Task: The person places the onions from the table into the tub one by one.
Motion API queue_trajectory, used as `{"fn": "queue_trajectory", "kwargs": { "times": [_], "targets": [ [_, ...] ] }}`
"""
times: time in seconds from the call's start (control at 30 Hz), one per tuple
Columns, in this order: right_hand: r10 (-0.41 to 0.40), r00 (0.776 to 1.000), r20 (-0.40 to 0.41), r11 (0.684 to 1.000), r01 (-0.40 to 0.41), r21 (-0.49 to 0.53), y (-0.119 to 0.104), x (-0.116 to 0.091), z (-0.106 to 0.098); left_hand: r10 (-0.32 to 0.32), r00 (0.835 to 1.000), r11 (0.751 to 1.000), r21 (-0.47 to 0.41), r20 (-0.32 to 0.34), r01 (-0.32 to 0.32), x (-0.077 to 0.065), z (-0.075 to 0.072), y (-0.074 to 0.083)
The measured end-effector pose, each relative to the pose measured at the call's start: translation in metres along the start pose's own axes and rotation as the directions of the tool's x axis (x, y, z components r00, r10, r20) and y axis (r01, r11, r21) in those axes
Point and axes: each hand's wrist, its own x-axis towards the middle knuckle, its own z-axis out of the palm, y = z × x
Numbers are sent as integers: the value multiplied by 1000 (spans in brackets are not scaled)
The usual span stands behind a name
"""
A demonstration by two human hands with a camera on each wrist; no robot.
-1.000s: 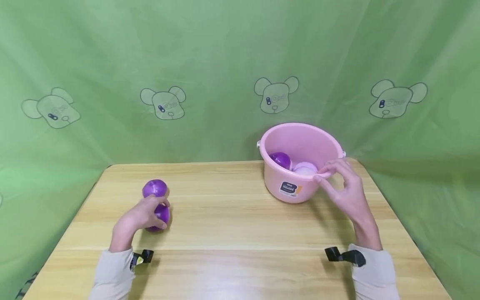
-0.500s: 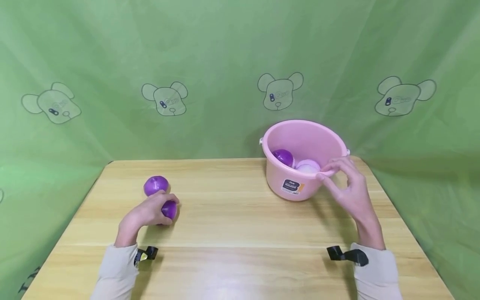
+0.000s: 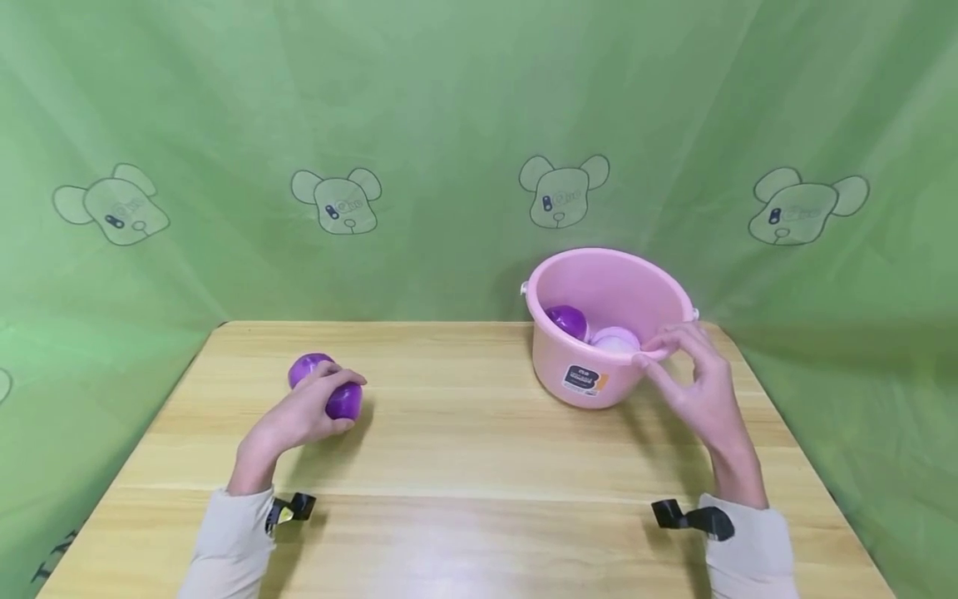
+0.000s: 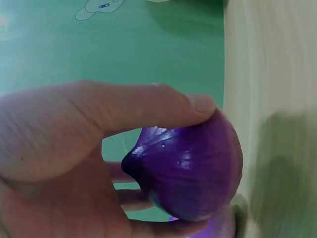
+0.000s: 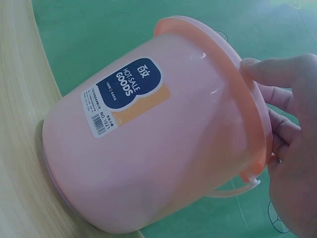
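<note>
My left hand grips a shiny purple onion, with the thumb on one side and the fingers on the other. Its pointed tip faces the palm in the left wrist view, where the held onion fills the middle. Just behind it on the table lies a second purple onion, partly hidden by the hand. At the right, my right hand pinches the rim of a pink bucket between thumb and fingers. Inside the bucket are a purple onion and a pale, round, pink-edged piece.
Both hands work over a light wooden table. A green curtain with printed bear heads hangs behind the table and along its sides. The bucket stands near the back right edge, its label facing forward and its white handle hanging down.
My left hand has moved right and away from me with the onion, lifting it off the table. The other onion stays put, and my right hand keeps its hold on the bucket rim.
</note>
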Motion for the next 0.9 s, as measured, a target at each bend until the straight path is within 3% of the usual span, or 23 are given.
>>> {"fn": "queue_trajectory", "kwargs": {
  "times": [0.23, 0.37, 0.63, 0.77, 0.9],
  "targets": [
    [-37, 999, -18, 999, 37, -15, 7, -1, 1, 46, 991, 999, -10, -122, -48, 0, -1, 0],
    [-34, 999, -18, 999, 33, -14, 7, -1, 2, 64, 986, 998, -2, -154, -65, 1, -2, 0],
    [-20, 1000, -11, 1000, 20, 2, -24, -1, 3, 78, 974, 996, -28, -211, -86, 4, -6, 4],
    [-22, 1000, -11, 1000, 22, 11, -33, -1, 3, 85, 961, 994, -46, -262, -100, 5, -8, 5],
    [-10, 1000, -10, 1000, 10, -3, -28, -2, 3, 89, 943, 991, -66, -321, -116, 5, -11, 9]
  ]
}}
